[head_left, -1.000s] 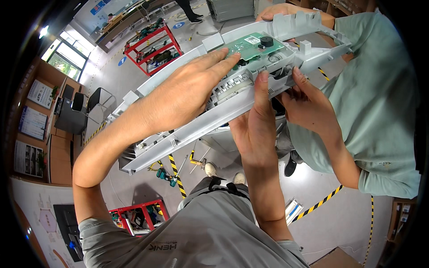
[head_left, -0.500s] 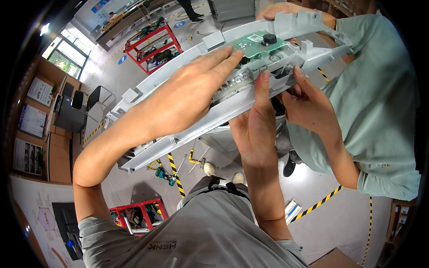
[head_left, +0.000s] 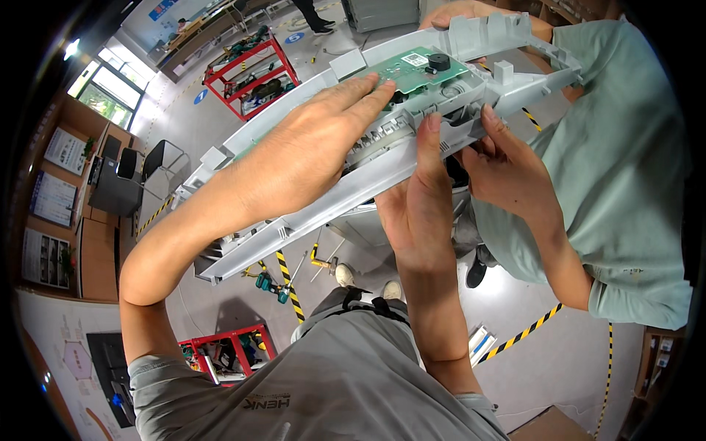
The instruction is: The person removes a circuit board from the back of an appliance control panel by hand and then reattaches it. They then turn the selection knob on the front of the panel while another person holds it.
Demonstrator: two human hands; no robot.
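Note:
A long white plastic panel (head_left: 353, 191), its ribbed inner side facing up, is held slantwise in front of me. A green circuit board (head_left: 401, 72) with a round black component (head_left: 439, 62) lies in it. My left hand (head_left: 309, 147) rests across the panel, fingers stretched out and fingertips on the board's near part. From below, my right hand (head_left: 419, 202) grips the panel's near edge, thumb up against its side; its other fingers are hidden underneath. A co-worker's hand (head_left: 507, 165) holds the same edge just to the right, and their other hand (head_left: 448, 15) is at the far side.
The co-worker in a green shirt (head_left: 618, 162) stands close on the right. Red tool carts (head_left: 250, 77) stand at the far left and lower left. A green cordless drill (head_left: 271, 287) lies on the floor near striped tape (head_left: 293, 294). A chair (head_left: 156, 158) stands farther left.
The panel and board have shifted very slightly left, my left hand moving with them. Both my hands and the co-worker's keep about the same places on the panel.

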